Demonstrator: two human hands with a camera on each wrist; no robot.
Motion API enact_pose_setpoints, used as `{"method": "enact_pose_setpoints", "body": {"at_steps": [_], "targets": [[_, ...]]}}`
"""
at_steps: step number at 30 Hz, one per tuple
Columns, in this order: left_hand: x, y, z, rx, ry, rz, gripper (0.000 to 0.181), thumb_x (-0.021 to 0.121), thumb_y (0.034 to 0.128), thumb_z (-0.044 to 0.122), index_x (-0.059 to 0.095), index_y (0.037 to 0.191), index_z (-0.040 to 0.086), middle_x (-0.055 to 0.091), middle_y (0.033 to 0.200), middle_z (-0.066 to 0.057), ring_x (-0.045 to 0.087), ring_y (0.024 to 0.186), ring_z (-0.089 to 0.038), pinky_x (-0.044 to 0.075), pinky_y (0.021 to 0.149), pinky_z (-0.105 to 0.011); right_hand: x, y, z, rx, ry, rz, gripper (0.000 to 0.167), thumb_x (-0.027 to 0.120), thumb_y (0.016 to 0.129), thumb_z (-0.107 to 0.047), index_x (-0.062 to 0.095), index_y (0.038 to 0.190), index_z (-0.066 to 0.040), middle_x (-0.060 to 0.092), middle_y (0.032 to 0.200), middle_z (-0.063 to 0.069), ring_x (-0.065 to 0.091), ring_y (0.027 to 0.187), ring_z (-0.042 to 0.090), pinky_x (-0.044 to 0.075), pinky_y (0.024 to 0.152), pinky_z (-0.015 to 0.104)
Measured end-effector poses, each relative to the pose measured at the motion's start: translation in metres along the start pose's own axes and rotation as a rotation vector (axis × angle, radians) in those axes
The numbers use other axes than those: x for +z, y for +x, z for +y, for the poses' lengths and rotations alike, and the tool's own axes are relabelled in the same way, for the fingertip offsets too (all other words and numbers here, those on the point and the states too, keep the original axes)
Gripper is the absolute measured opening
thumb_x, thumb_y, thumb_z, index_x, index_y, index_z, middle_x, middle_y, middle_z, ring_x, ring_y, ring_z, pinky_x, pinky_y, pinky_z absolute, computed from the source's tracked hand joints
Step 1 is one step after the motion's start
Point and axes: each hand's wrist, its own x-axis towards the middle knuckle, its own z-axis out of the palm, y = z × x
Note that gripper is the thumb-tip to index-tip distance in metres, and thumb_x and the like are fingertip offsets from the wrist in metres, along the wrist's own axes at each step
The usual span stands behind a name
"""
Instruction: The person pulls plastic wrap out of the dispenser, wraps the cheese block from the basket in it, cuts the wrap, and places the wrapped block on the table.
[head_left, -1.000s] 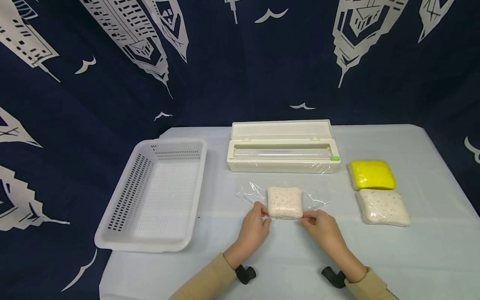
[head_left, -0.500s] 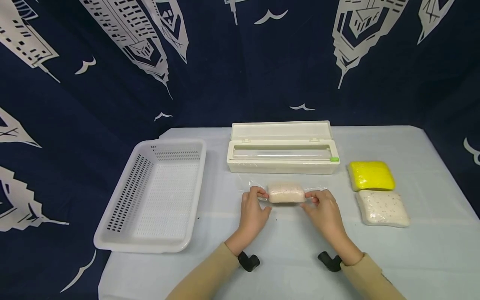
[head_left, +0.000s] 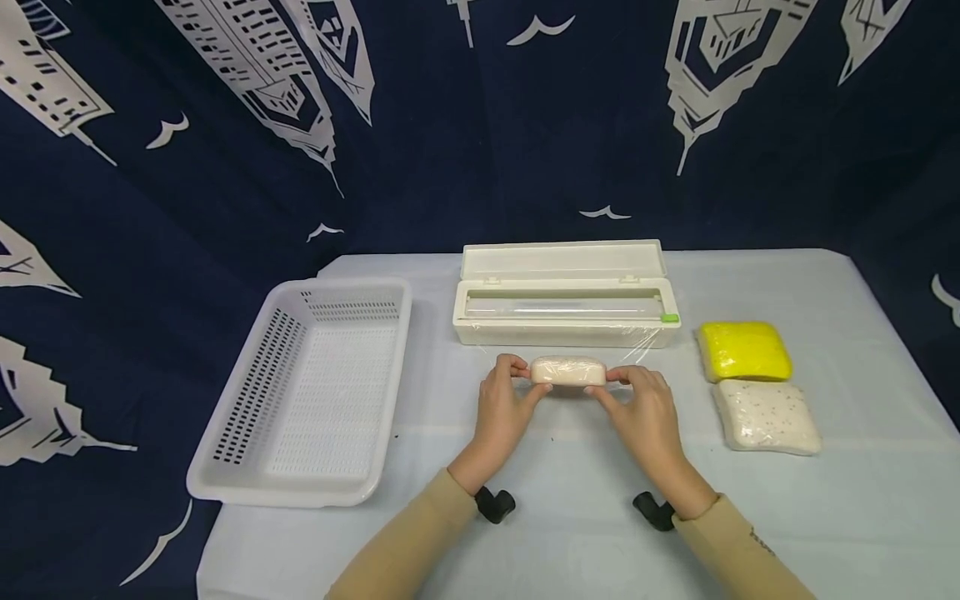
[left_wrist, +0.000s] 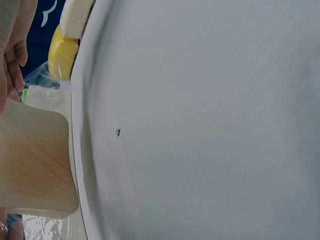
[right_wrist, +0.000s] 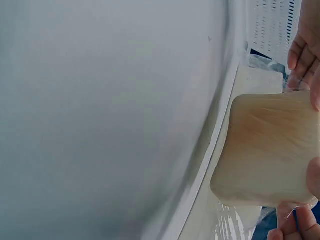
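A cream block with rounded corners and reddish specks [head_left: 567, 371], wrapped in clear film, is tilted up between the hands near the middle of the table. Its broad face, brownish in part under creased film, is seen in the left wrist view, where the block [left_wrist: 37, 160] fills the left edge. The left hand [head_left: 504, 408] pinches the block's left end, thumb at the near edge. At the right end the right hand [head_left: 643, 417] grips it likewise. A sheet of film [head_left: 637, 354] stretches from behind the block to the cling film dispenser [head_left: 566, 332].
The dispenser's lid [head_left: 561, 261] is raised, with a clear roll [head_left: 564, 307] inside. A white perforated basket [head_left: 198, 471] stands at the left. To the right, a yellow wrapped block [head_left: 744, 350] touches a speckled white wrapped block [head_left: 768, 417]. A dark patterned cloth [head_left: 480, 167] hangs behind.
The block lay flat on the film a second ago; both hands have turned it up and moved it away from the person, closer to the dispenser. The film ahead of it now looks shorter.
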Motion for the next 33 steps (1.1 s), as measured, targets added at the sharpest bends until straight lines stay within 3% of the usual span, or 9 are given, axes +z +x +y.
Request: {"method": "enact_pose_setpoints", "body": {"at_steps": [6,15,21,33], "targets": [[0.002,0.019,-0.003,0.040,0.037,0.025,0.036,0.080,0.0824,0.024,0.058,0.104,0.005,0.069,0.096,-0.006,0.067,0.093,-0.021,0.047,0.084,-0.038,0.003,0.017,0.003,0.008,0.011,-0.035,0.026,0.082,0.079,-0.016,0.071,0.094,0.002,0.072,0.088,0.018,0.061,0.084,0.035,0.039,0.074,0.042],[0.006,0.043,-0.003,-0.009,0.056,-0.002,0.031,0.077,0.0849,0.027,0.062,0.102,0.006,0.070,0.093,-0.005,0.067,0.092,-0.021,0.045,0.083,-0.036,0.010,0.041,0.009,0.025,-0.004,-0.062,0.024,0.077,0.085,-0.020,0.072,0.092,0.003,0.073,0.084,0.019,0.065,0.081,0.037,0.044,0.076,0.049],[0.006,0.046,-0.003,-0.042,0.037,-0.055,0.032,0.078,0.0843,0.028,0.061,0.101,0.007,0.071,0.094,-0.005,0.065,0.095,-0.025,0.045,0.088,-0.040,0.010,0.048,0.014,0.026,-0.011,-0.065,0.026,0.077,0.086,-0.020,0.071,0.093,0.004,0.072,0.086,0.021,0.067,0.083,0.038,0.049,0.077,0.051],[0.006,0.050,-0.005,-0.068,0.007,-0.079,0.034,0.079,0.0839,0.028,0.059,0.103,0.007,0.070,0.097,-0.006,0.062,0.099,-0.029,0.047,0.084,-0.036,0.009,0.050,0.017,0.031,-0.026,-0.098,0.027,0.077,0.086,-0.021,0.070,0.097,0.003,0.073,0.094,0.019,0.065,0.091,0.038,0.045,0.085,0.056]]}}
